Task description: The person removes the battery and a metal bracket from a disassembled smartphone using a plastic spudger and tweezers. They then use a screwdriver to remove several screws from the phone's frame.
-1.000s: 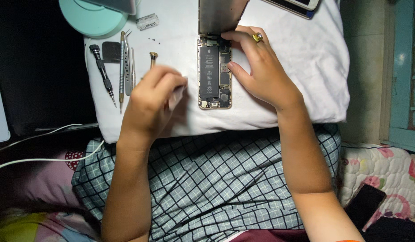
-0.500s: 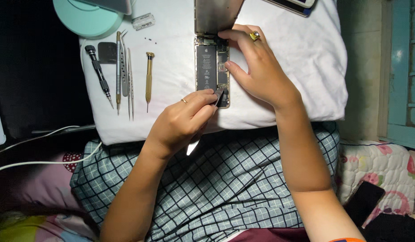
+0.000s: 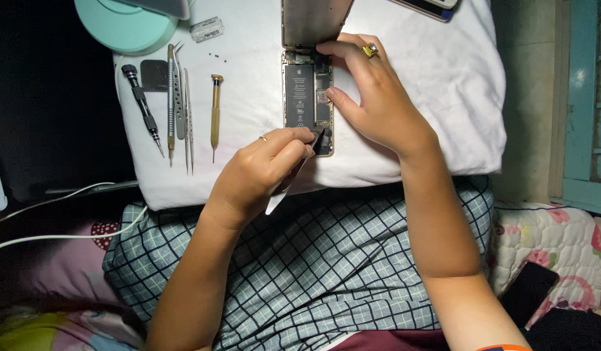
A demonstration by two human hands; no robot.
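An opened smartphone (image 3: 306, 97) lies on a white pillow (image 3: 443, 84), its screen panel (image 3: 310, 19) lifted at the far end and its dark battery showing. My right hand (image 3: 372, 97), with a ring on one finger, rests on the phone's right side and steadies it. My left hand (image 3: 258, 172) pinches a thin flat pry tool (image 3: 284, 188) whose dark tip touches the phone's lower end.
Left of the phone lie a gold screwdriver (image 3: 215, 110), tweezers (image 3: 179, 97), a black screwdriver (image 3: 141, 104) and a dark square pad (image 3: 155, 75). A teal round lamp base (image 3: 125, 26) stands at the far left. White cables (image 3: 47, 221) run below it. A checked cloth (image 3: 326, 260) covers my lap.
My left hand moved from beside the gold screwdriver to the phone's lower end, carrying the pry tool. The right hand stayed on the phone.
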